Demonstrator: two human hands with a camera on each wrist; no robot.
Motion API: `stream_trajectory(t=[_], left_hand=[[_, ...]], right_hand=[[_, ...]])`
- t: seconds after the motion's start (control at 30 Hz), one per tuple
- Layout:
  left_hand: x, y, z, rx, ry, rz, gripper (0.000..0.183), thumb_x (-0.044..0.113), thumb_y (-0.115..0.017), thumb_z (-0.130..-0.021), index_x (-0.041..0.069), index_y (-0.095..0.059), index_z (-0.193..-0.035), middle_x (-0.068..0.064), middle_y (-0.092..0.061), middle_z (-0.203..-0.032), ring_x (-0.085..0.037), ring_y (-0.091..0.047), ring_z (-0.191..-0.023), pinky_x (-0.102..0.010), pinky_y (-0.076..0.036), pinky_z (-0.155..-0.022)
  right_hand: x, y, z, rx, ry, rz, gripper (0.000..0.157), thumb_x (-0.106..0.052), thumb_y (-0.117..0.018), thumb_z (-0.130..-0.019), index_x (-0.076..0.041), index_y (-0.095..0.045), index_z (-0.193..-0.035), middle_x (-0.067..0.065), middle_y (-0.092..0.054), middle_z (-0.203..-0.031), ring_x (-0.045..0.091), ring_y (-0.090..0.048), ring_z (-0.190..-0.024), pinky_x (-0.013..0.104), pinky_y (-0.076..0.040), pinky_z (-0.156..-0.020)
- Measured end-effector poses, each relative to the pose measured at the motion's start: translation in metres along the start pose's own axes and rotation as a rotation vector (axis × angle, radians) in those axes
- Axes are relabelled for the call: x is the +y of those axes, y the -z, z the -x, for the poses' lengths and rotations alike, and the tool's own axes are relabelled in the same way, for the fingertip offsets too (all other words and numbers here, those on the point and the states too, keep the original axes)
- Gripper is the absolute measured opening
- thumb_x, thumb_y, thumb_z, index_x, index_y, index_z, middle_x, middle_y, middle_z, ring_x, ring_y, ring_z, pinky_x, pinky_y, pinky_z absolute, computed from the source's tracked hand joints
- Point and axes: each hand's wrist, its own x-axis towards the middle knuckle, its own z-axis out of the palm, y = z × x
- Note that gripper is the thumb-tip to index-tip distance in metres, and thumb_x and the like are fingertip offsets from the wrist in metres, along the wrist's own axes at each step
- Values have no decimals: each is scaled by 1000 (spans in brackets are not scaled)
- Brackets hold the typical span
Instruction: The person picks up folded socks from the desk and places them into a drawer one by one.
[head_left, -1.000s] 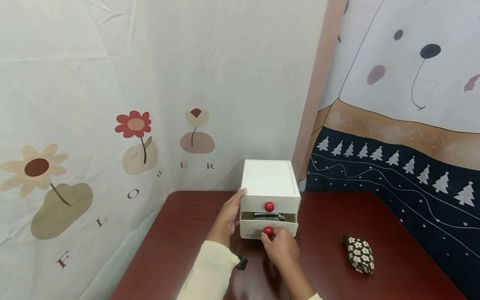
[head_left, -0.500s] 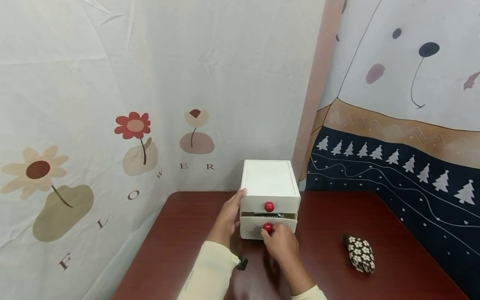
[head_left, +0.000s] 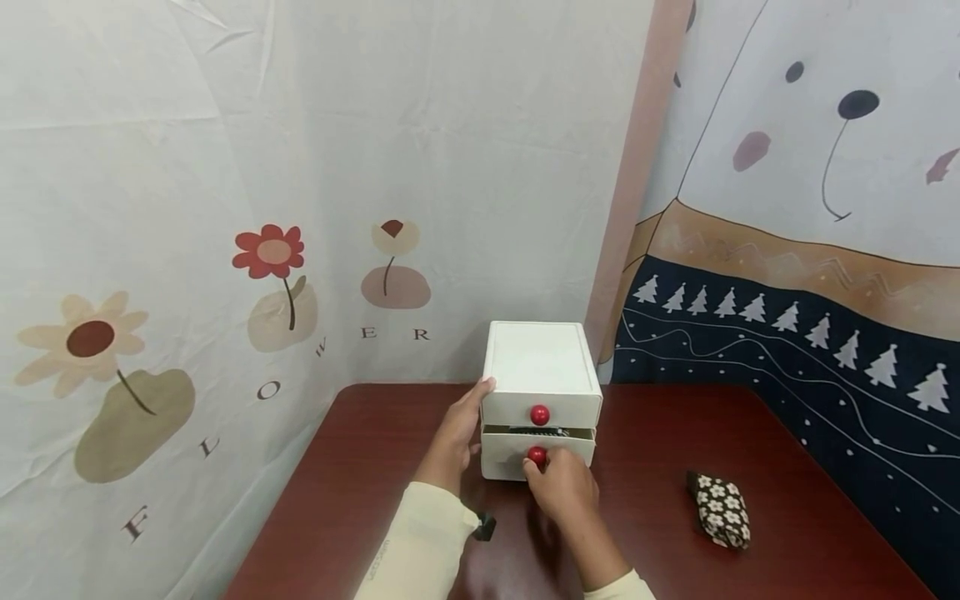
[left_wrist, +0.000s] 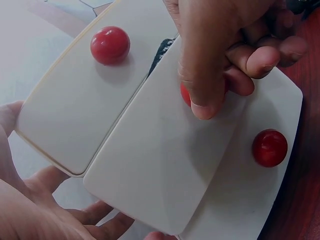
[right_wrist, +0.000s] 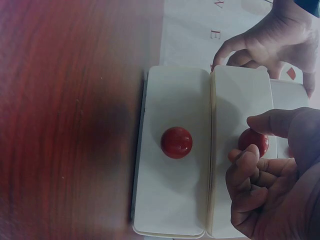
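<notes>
A white drawer cabinet (head_left: 536, 354) with round red knobs stands on the table. My right hand (head_left: 566, 487) pinches the red knob (right_wrist: 253, 142) of the middle drawer (left_wrist: 150, 150) between thumb and fingers. That drawer juts out a little, and a dark patterned item (left_wrist: 162, 52) shows in the narrow gap above its front. My left hand (head_left: 456, 429) rests along the cabinet's left side, thumb at the upper front corner, fingers against the wall. Above is the top drawer (left_wrist: 70, 110); below, the bottom drawer (right_wrist: 172, 200), which my right hand hides in the head view.
On the dark red table (head_left: 360, 467), a black pouch with white flowers (head_left: 720, 510) lies to the right of the cabinet. Behind the table hang a pale flower-printed cloth (head_left: 450, 150) and, at right, a bear-and-trees cloth (head_left: 787, 350).
The middle drawer has slid inward a short way with my right hand on its knob, so less of the patterned item shows. My left hand has stayed at the cabinet's side.
</notes>
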Motion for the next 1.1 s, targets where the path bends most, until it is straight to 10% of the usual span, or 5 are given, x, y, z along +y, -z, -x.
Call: stream_trajectory(t=[0.7, 1.1], left_hand=[[7, 5, -4, -3, -56, -67, 76, 63, -65, -100, 18, -57, -161, -23, -41, -173, -51, -38, -158, -86, -44, -105], [11, 7, -8, 18, -73, -102, 55, 52, -67, -98, 14, -76, -137, -16, -62, -155, -39, -53, -146, -83, -51, -97]], right_hand=[[3, -1, -18, -29, 44, -9, 40, -33, -81, -93, -16, -59, -64, 4, -59, -64, 21, -54, -61, 38, -41, -54], [4, 3, -26, -81, 66, 22, 36, -32, -79, -94, -14, -62, -68, 4, -60, -66, 21, -54, -62, 36, -41, -55]])
